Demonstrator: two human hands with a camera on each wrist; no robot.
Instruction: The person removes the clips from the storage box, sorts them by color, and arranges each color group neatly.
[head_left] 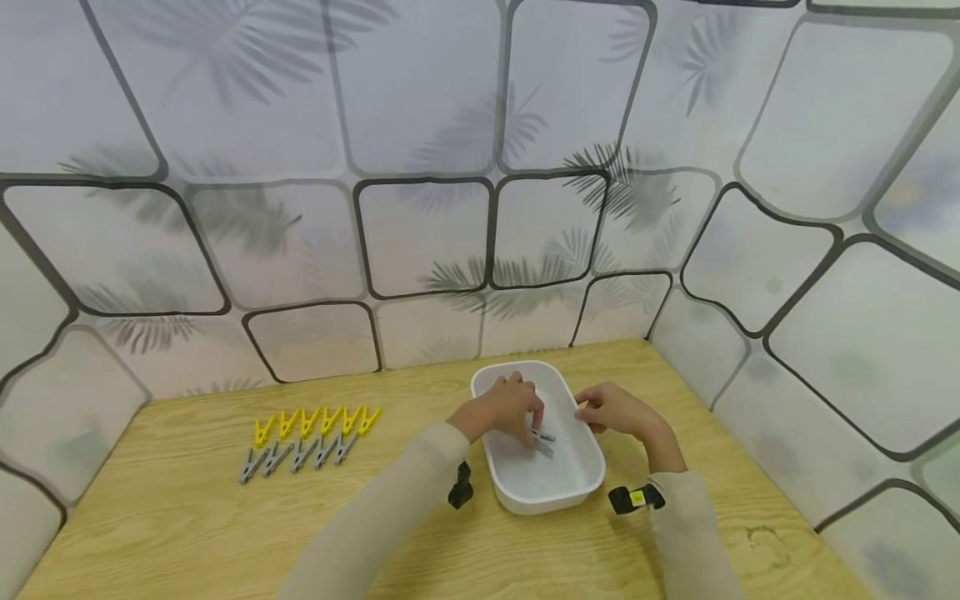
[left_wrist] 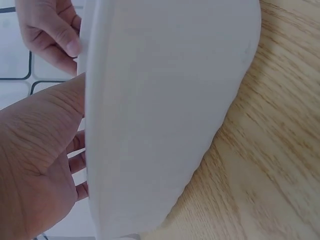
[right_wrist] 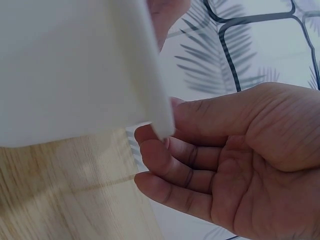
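A white plastic basin (head_left: 551, 492) stands on the table, its rim slightly raised at the near side in the head view. Inside it lies a grey clothespin (head_left: 544, 448), its legs spread. My left hand (head_left: 512, 408) reaches down over the basin's left rim, thumb and forefinger curled about one end of that clothespin. In the left wrist view the basin wall (left_wrist: 160, 100) hides those fingertips. At the opposite side my right hand (head_left: 618, 414) pinches the basin's right rim, thumb above and fingers below (right_wrist: 160, 160).
Left of the basin, several yellow clothespins (head_left: 307, 423) form a row, with several grey clothespins (head_left: 298, 455) lined up in front of them. Patterned fabric walls (head_left: 427, 242) border the wooden table (head_left: 225, 533) at the back and right.
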